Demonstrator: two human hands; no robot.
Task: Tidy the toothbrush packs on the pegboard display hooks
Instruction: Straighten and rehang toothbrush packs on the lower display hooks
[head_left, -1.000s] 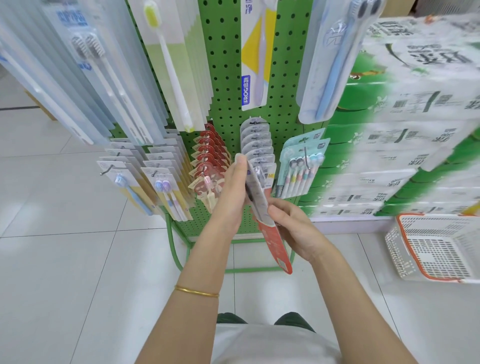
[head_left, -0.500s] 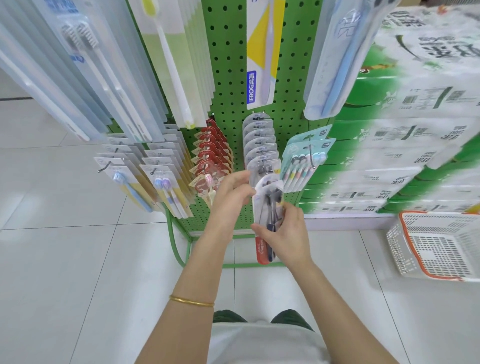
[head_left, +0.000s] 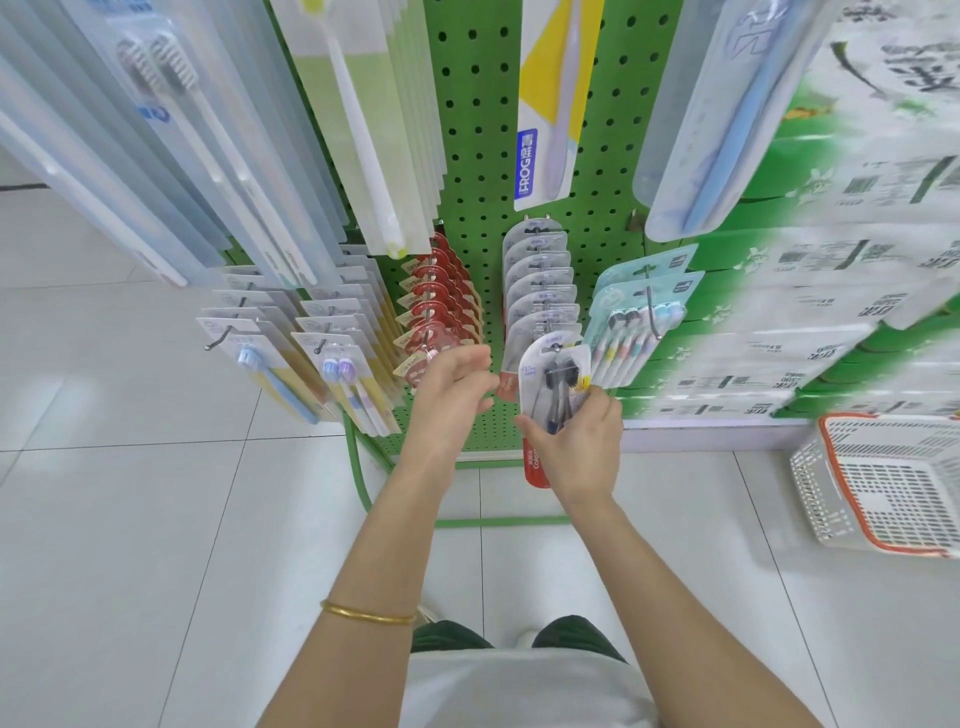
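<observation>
Pack (head_left: 553, 384) with dark-bristled brushes is at the front end of the grey row (head_left: 540, 280), mid pegboard (head_left: 483, 130), top edge up by the hook tip. Can't tell if its hole is over the hook yet. Right grip (head_left: 576, 447) grasps the pack by its lower half, thumb on the left edge, fingers curled behind. Left grip (head_left: 449, 395) is released, fingers loose, holding nothing, just left of the pack and in front of the red row (head_left: 441, 306).

Progress, as a judgement: grey, red and the left-hand rows look lined up, and the pastel pack (head_left: 634, 322) hangs on the right hook. This one pack looks like the last loose item here. Left to do: seat it fully, push it back flush, let go. The upper rows of long packs look hung, though their tops are out of frame. Basket (head_left: 883, 483) sits on the floor at right, contents unclear.
</observation>
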